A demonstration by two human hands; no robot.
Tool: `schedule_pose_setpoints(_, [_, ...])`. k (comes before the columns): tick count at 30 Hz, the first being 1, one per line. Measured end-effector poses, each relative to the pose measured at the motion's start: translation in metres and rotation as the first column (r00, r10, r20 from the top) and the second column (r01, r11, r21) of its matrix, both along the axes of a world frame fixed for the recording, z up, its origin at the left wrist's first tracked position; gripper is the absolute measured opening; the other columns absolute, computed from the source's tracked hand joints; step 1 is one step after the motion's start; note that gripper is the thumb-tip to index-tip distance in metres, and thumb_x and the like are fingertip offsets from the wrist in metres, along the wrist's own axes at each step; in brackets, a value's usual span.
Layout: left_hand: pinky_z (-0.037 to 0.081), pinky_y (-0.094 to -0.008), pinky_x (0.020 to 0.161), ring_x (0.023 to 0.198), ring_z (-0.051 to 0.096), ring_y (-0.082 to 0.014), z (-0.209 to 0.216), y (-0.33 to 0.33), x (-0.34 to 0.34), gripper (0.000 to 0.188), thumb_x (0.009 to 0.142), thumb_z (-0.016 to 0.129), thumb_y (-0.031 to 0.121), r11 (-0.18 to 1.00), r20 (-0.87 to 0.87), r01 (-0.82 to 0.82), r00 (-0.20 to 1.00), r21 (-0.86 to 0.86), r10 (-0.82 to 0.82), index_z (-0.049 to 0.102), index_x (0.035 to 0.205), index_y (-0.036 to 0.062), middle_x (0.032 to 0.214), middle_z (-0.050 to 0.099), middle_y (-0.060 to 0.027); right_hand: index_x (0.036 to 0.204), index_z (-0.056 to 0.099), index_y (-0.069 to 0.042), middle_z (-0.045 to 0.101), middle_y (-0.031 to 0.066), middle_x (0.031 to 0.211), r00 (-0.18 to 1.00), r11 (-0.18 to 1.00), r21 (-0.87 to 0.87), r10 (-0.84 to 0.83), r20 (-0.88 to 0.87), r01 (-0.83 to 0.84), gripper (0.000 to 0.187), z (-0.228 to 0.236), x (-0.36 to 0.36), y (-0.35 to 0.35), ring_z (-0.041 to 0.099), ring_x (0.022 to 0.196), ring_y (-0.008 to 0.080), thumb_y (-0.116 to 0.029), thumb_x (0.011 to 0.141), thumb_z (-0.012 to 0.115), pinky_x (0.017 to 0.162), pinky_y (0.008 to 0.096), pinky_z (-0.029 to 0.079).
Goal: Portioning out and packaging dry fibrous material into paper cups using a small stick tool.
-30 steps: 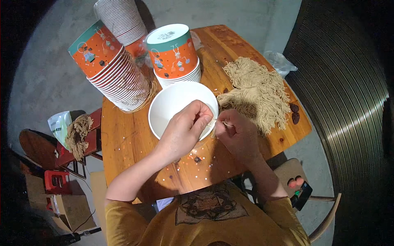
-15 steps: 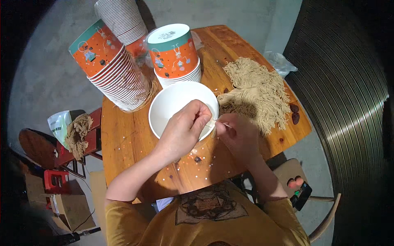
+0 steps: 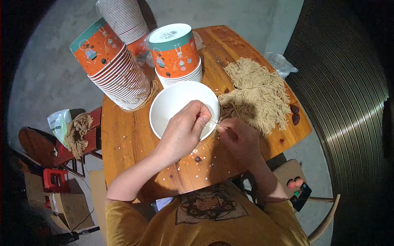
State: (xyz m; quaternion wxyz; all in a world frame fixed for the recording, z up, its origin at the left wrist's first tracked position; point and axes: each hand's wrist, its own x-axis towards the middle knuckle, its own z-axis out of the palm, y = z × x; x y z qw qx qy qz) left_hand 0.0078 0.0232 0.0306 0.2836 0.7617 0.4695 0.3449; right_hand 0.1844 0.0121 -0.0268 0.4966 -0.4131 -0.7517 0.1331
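Observation:
A white paper bucket stands on the wooden table with its mouth toward me. Over its near right part, my left hand pinches a thin pale string between thumb and forefinger. My right hand, just right of the bucket's rim, is closed on the other end of that string; its fingertips lie partly in shadow. A short length of string spans the gap between the hands. Beyond my right hand spreads a heap of beige string, cut in many loose strands.
Behind the bucket stands a stack of orange and green paper buckets, upside down. A leaning stack at the left has strings draped over it. Small beads lie scattered near me. Dark red pieces lie at the table's right edge.
My right hand has turned slightly and shifted a little right and down, and the string between the hands shows longer. My left hand stays nearly in place.

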Motion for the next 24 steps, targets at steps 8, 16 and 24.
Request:
schedule_pose_setpoints(8, [0.045, -0.0401, 0.066, 0.075, 0.056, -0.0324, 0.007, -0.013, -0.012, 0.024, 0.086, 0.062, 0.020, 0.995, -0.231, 0.042, 0.973, 0.088, -0.020, 0.047, 0.088, 0.0019, 0.079, 0.053, -0.0151, 0.089, 0.060, -0.006, 0.058, 0.0039, 0.072, 0.990, 0.915, -0.396, 0.032, -0.134, -0.083, 0.014, 0.014, 0.018, 0.006, 0.052, 0.060, 0.0112, -0.020, 0.086, 0.062, 0.057, 0.0263, 0.044])
schedule_pose_setpoints(16, [0.044, -0.0405, 0.065, 0.072, 0.054, -0.0297, 0.008, -0.027, -0.038, 0.016, 0.082, 0.062, 0.014, 0.948, -0.390, 0.156, 0.920, 0.278, -0.037, 0.049, 0.081, 0.0038, 0.078, 0.052, -0.0108, 0.086, 0.060, -0.004, 0.055, -0.0029, 0.076, 0.832, 0.582, -0.624, 0.183, -0.523, -0.521, 0.017, 0.051, 0.017, 0.028, 0.047, 0.071, 0.0048, -0.021, 0.087, 0.060, 0.063, 0.0204, 0.038])
schedule_pose_setpoints(24, [0.042, -0.0390, 0.071, 0.080, 0.051, -0.0277, 0.010, -0.029, -0.086, 0.013, 0.082, 0.061, 0.013, 0.915, -0.472, 0.268, 0.876, 0.301, -0.101, 0.052, 0.085, 0.0048, 0.080, 0.050, -0.0080, 0.090, 0.057, -0.004, 0.056, 0.0055, 0.080, 0.903, 0.905, -0.039, 0.426, 0.060, -0.424, 0.005, 0.041, -0.023, 0.060, 0.052, 0.071, 0.0097, -0.009, 0.088, 0.058, 0.063, 0.0251, 0.043])
